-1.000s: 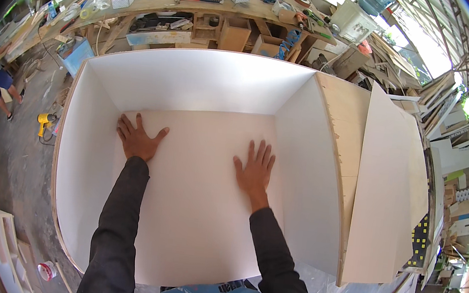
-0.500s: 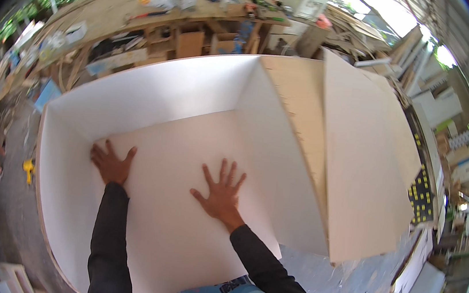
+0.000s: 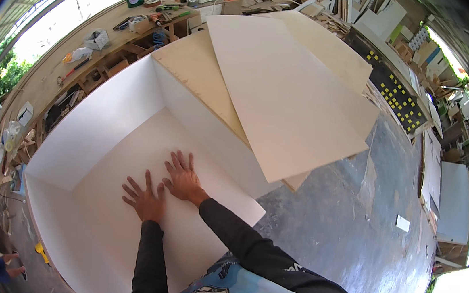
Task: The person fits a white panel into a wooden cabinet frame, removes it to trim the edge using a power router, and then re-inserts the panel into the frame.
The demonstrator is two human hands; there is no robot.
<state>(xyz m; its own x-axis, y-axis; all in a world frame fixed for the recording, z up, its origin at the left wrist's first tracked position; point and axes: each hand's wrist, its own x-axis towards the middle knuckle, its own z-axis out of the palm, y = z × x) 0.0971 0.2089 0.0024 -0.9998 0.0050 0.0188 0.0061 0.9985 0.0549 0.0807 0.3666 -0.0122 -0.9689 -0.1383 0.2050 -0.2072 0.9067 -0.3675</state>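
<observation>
In front of me is a large box (image 3: 106,103) with white inner walls and an open near side. Both my hands press on its pale bottom panel (image 3: 131,135), palms down and close together. My left hand (image 3: 147,199) lies flat with its fingers spread. Just right of it and a little farther off, my right hand (image 3: 184,178) also rests with fingers stretched out. Neither one holds anything. A pale board (image 3: 286,94) lies on a wooden panel (image 3: 197,67) to the right of the box.
A long workbench (image 3: 52,68) with tools and bags runs behind the box at left. Offcuts pile up at the back. A black panel with yellow squares (image 3: 391,92) stands at right. On the grey floor (image 3: 342,216) lies a small white piece (image 3: 402,223). Another person (image 3: 4,268) shows at lower left.
My view has swung to the right. My left hand has left the corner by the left wall and moved next to my right hand on the bottom panel.
</observation>
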